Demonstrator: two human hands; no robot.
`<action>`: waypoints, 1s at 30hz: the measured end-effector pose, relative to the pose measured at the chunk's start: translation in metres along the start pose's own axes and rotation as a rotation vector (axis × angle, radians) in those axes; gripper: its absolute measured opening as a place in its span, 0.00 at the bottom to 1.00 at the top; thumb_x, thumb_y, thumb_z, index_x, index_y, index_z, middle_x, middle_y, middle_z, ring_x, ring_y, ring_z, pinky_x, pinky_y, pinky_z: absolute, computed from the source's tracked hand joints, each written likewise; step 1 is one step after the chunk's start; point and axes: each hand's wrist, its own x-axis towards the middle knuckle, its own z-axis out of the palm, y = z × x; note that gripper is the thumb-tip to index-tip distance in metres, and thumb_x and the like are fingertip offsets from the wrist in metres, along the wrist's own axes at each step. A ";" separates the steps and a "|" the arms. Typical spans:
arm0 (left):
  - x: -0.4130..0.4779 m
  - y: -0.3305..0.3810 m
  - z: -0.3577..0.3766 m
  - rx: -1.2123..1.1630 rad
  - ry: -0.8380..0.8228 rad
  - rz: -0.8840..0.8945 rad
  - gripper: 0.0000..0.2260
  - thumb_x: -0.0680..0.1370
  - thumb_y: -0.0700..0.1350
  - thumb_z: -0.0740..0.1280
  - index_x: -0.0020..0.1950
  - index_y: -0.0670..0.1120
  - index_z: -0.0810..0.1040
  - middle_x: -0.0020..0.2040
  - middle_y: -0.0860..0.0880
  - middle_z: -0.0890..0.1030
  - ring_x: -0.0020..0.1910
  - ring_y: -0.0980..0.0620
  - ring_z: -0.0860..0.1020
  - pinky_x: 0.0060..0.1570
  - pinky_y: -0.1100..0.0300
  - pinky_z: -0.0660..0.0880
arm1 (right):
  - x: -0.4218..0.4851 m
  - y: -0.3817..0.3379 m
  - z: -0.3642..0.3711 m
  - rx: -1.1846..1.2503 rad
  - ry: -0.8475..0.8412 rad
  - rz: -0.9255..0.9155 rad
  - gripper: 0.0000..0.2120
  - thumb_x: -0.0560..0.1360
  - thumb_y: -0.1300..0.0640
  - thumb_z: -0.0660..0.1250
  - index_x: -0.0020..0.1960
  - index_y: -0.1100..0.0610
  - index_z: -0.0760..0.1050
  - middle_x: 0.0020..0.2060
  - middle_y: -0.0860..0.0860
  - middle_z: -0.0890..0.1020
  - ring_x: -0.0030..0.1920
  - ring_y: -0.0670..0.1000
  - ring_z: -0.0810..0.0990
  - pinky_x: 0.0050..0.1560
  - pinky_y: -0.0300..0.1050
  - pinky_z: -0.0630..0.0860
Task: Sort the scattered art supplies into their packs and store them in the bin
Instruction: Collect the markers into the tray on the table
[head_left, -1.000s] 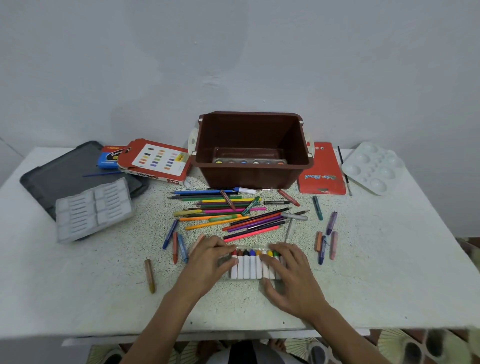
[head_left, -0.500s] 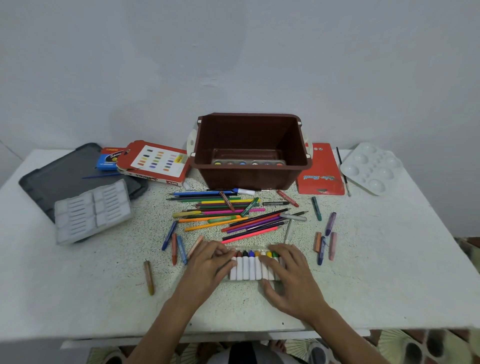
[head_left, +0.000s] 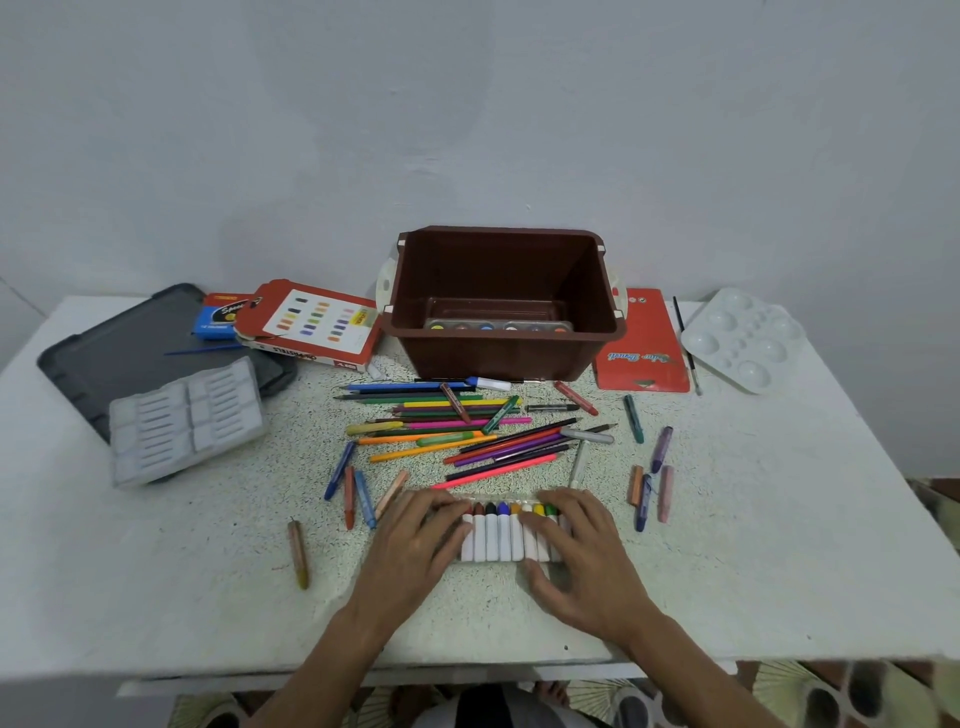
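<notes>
Nearest the viewer, both hands rest on a crayon pack (head_left: 503, 538), a clear tray of white-barrelled crayons with coloured tips, lying on the white table (head_left: 779, 545). The left hand (head_left: 415, 540) lies flat across its left end, fingers fairly straight and pressing down. The right hand (head_left: 582, 556) spans its right end in a loose hold, fingers over the far edge and thumb against the near edge.

This pack looks full, so it seems close to ready, but it is not yet in the bin. Around it, much remains unsorted. An olive crayon (head_left: 298, 556) lies alone to the left, a few loose crayons (head_left: 349, 491) lie beside the left hand, and more crayons (head_left: 649, 491) lie to the right.

Further back is a heap of coloured pencils (head_left: 457, 428), with an empty grey pastel tray (head_left: 187, 421) at the left.

Farthest back stands the brown bin (head_left: 498, 358), holding only a watercolour set (head_left: 498, 327). Beside it lie an oil pastel box (head_left: 311, 327), a red pencil pack (head_left: 644, 348), a paintbrush (head_left: 685, 345) and a white palette (head_left: 743, 338), all still outside. Most of the job appears to be left.
</notes>
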 end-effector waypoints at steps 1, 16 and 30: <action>0.000 0.000 0.001 -0.002 0.001 -0.003 0.16 0.82 0.52 0.60 0.60 0.45 0.81 0.55 0.50 0.78 0.55 0.53 0.77 0.71 0.42 0.65 | 0.001 0.000 0.000 0.003 0.003 -0.001 0.21 0.75 0.44 0.67 0.65 0.51 0.75 0.63 0.50 0.74 0.67 0.52 0.68 0.65 0.56 0.68; 0.004 0.006 -0.011 -0.036 -0.217 -0.142 0.26 0.83 0.62 0.52 0.76 0.50 0.66 0.71 0.54 0.72 0.71 0.58 0.66 0.76 0.62 0.46 | 0.119 -0.002 -0.024 -0.053 0.093 0.004 0.12 0.78 0.57 0.64 0.58 0.60 0.79 0.50 0.52 0.80 0.48 0.50 0.77 0.50 0.44 0.76; 0.007 0.015 -0.027 -0.143 -0.266 -0.231 0.36 0.76 0.67 0.62 0.79 0.53 0.56 0.72 0.63 0.56 0.68 0.77 0.34 0.71 0.65 0.37 | 0.193 0.005 0.000 -0.393 -0.229 0.037 0.07 0.76 0.65 0.66 0.53 0.62 0.78 0.48 0.56 0.80 0.50 0.57 0.78 0.46 0.48 0.75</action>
